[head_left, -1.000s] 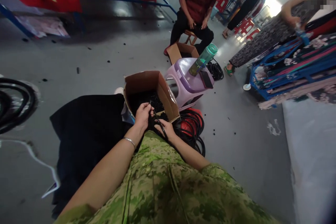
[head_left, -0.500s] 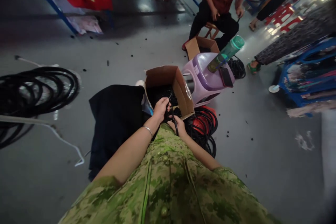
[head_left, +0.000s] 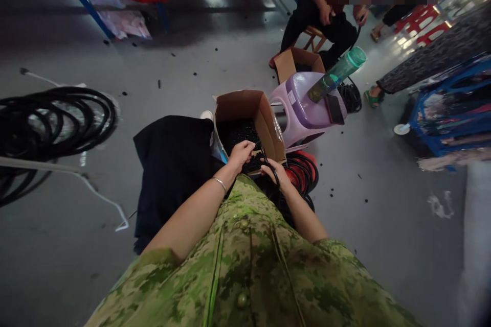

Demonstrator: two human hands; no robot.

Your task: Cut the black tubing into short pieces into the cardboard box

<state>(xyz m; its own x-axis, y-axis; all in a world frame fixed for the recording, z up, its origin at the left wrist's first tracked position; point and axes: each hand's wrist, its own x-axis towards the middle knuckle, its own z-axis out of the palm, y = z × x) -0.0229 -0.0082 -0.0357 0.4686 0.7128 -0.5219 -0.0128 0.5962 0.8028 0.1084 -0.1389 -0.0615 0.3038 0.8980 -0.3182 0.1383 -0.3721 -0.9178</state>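
black cable [head_left: 273, 169] gripped in right hand [head_left: 276, 173] beside cardboard box [head_left: 268, 122]; left hand [head_left: 241, 153] curled over box's small black pieces, grip unclear; box part-filled.

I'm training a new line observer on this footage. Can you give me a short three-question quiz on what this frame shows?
1. True or false: the cardboard box by the person's knees stands open at the top.
2. Which hand has the black cable looped over it?
A. the left hand
B. the right hand
C. neither
3. Fill in: the green bottle lies tilted on the purple ______, next to a dark phone.

Key
1. True; small black parts show inside.
2. B; the left hand reaches into the box's near edge, and what it grips, if anything, cannot be made out.
3. stool
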